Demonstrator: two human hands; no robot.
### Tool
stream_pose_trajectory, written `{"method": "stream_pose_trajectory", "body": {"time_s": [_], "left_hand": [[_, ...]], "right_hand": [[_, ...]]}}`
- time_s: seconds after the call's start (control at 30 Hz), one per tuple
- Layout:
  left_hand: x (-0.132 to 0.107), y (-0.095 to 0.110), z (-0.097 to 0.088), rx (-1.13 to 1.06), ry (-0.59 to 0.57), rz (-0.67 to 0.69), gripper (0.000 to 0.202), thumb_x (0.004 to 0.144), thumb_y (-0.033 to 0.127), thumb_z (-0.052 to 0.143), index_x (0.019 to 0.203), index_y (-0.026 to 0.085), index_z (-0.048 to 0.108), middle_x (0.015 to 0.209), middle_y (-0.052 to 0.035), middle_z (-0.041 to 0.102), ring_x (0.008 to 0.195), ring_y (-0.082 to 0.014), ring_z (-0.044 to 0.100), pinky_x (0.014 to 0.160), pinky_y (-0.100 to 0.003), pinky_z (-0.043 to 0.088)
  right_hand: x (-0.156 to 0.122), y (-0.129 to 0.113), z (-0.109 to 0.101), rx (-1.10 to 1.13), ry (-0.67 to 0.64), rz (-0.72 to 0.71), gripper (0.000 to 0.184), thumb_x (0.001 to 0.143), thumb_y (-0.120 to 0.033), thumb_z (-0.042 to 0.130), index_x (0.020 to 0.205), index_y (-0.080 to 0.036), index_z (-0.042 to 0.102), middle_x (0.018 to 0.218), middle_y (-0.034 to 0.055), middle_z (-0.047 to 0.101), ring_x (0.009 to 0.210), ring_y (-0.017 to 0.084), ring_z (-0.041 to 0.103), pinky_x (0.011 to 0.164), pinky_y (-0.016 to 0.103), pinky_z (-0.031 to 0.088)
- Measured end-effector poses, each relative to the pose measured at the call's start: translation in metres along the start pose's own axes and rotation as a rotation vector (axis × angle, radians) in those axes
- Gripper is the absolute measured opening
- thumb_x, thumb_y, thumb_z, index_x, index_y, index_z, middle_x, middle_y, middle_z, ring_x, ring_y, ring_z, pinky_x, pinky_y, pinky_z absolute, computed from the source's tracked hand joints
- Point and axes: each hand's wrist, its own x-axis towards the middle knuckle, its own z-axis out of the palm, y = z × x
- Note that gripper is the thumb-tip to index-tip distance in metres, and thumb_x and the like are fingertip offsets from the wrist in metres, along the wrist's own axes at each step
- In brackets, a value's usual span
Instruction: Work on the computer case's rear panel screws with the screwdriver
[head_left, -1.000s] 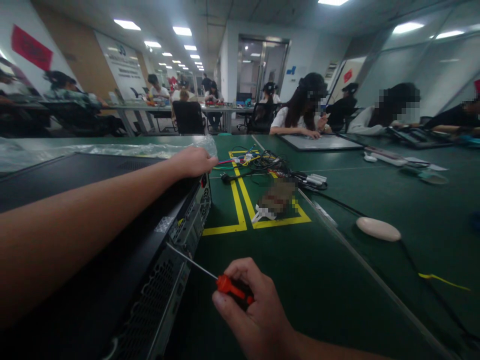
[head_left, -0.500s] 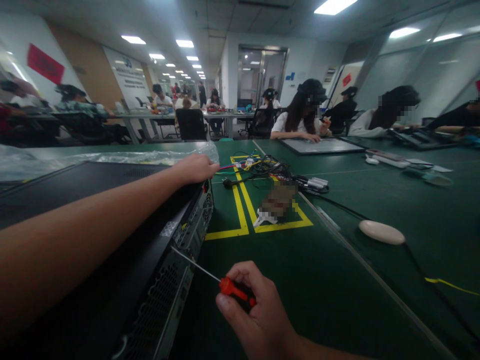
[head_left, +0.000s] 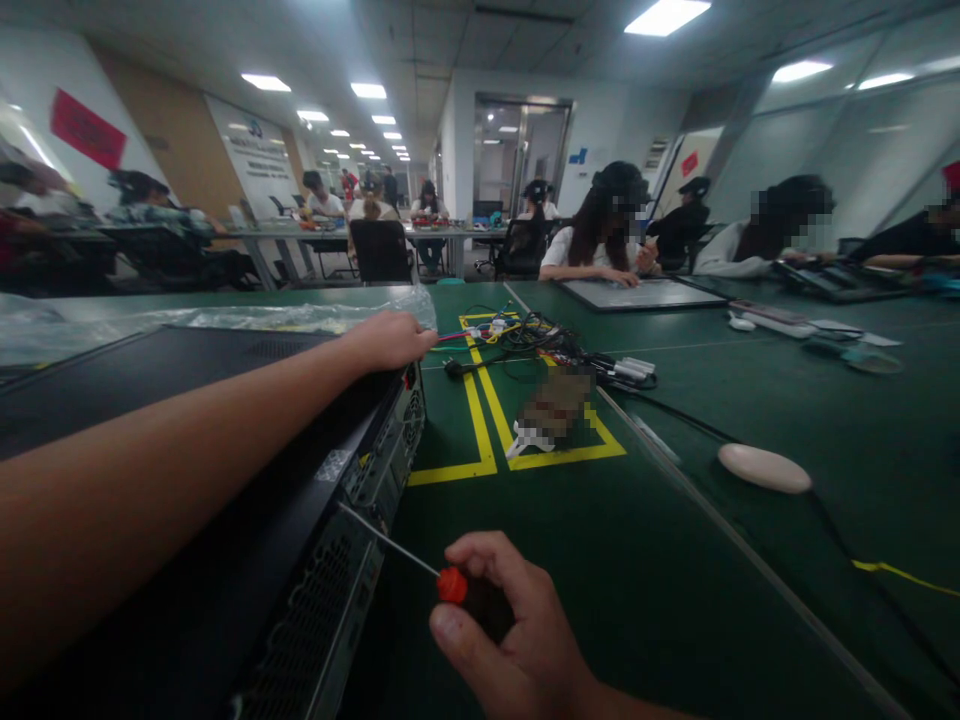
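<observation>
A black computer case lies on its side on the green table, its perforated rear panel facing right. My left hand is closed over the case's far top corner, the forearm stretched across the lid. My right hand, low in the middle, is wrapped round a screwdriver with an orange and black handle. Its thin metal shaft points up-left, and the tip touches the rear panel near the case's edge.
Yellow tape lines mark squares on the table. A tangle of cables lies beyond them, a clear plastic bag behind the case, a white mouse to the right. Several people sit at the far side and at other tables.
My right hand has turned slightly, so less of the orange handle shows. The screwdriver tip stays on the rear panel. My left hand has not moved on the case.
</observation>
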Motion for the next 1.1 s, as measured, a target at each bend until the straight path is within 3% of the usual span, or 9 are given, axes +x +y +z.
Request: {"method": "stream_pose_trajectory", "body": {"time_s": [0.07,0.2,0.53,0.7,0.83,0.93,1.0,1.1], "left_hand": [[-0.001,0.000,-0.001,-0.002,-0.001,0.002,0.066,0.093,0.051,0.026,0.099,0.018,0.083,0.106,-0.0166,0.079,0.106,-0.0348,0.073,0.094,-0.039,0.054],[-0.002,0.001,-0.003,-0.006,-0.017,0.001,0.064,0.094,0.050,0.028,0.099,0.017,0.083,0.108,-0.0169,0.079,0.106,-0.0345,0.073,0.095,-0.039,0.054],[-0.001,0.001,-0.003,0.014,-0.016,-0.018,0.065,0.095,0.051,0.028,0.101,0.018,0.084,0.109,-0.0159,0.079,0.107,-0.0334,0.072,0.094,-0.036,0.054],[-0.001,0.003,-0.005,0.034,-0.053,-0.046,0.064,0.098,0.050,0.028,0.106,0.018,0.083,0.113,-0.0149,0.077,0.111,-0.0311,0.069,0.096,-0.033,0.051],[0.000,0.002,-0.004,0.024,-0.047,-0.056,0.062,0.099,0.047,0.030,0.107,0.015,0.083,0.110,-0.0135,0.075,0.112,-0.0300,0.067,0.101,-0.033,0.048],[0.000,0.002,-0.003,0.010,-0.031,-0.052,0.061,0.100,0.045,0.030,0.104,0.016,0.084,0.108,-0.0125,0.073,0.112,-0.0296,0.066,0.103,-0.034,0.047],[0.000,0.002,-0.003,0.011,-0.025,-0.053,0.061,0.101,0.044,0.031,0.104,0.015,0.084,0.108,-0.0126,0.073,0.111,-0.0292,0.065,0.104,-0.035,0.046],[-0.001,0.002,-0.004,0.020,-0.038,-0.035,0.062,0.103,0.043,0.031,0.108,0.009,0.082,0.109,-0.0145,0.073,0.110,-0.0274,0.064,0.105,-0.035,0.045]], "right_hand": [[0.000,0.001,0.001,0.018,0.015,0.006,0.026,0.080,-0.030,0.071,0.101,-0.021,0.059,0.075,-0.0022,0.058,0.062,0.015,0.052,0.057,0.026,0.042],[0.001,0.000,0.001,0.017,-0.014,0.027,0.013,0.082,-0.025,0.067,0.089,-0.022,0.056,0.071,-0.0038,0.055,0.059,0.013,0.049,0.055,0.024,0.040],[0.000,-0.008,0.001,0.044,-0.016,0.058,0.011,0.087,-0.026,0.068,0.091,-0.022,0.058,0.071,-0.0044,0.053,0.060,0.013,0.049,0.056,0.025,0.040],[-0.002,-0.016,-0.002,-0.069,-0.014,0.048,0.005,0.092,-0.025,0.066,0.093,-0.020,0.066,0.079,0.0001,0.062,0.070,0.015,0.058,0.066,0.028,0.046],[-0.001,-0.016,-0.002,-0.084,-0.032,-0.007,0.017,0.101,-0.029,0.058,0.099,-0.020,0.072,0.082,0.0022,0.066,0.074,0.017,0.062,0.071,0.031,0.049],[-0.002,-0.013,-0.001,-0.036,-0.011,0.011,0.020,0.093,-0.029,0.070,0.111,-0.021,0.064,0.085,0.0000,0.067,0.074,0.016,0.062,0.071,0.030,0.050],[-0.003,-0.011,-0.001,-0.033,0.002,0.019,0.025,0.087,-0.026,0.075,0.107,-0.023,0.059,0.083,-0.0026,0.064,0.072,0.015,0.060,0.069,0.029,0.050],[-0.003,-0.012,-0.001,-0.053,-0.005,0.023,0.016,0.090,-0.024,0.071,0.097,-0.024,0.056,0.079,-0.0038,0.060,0.068,0.014,0.057,0.065,0.027,0.047]]}}
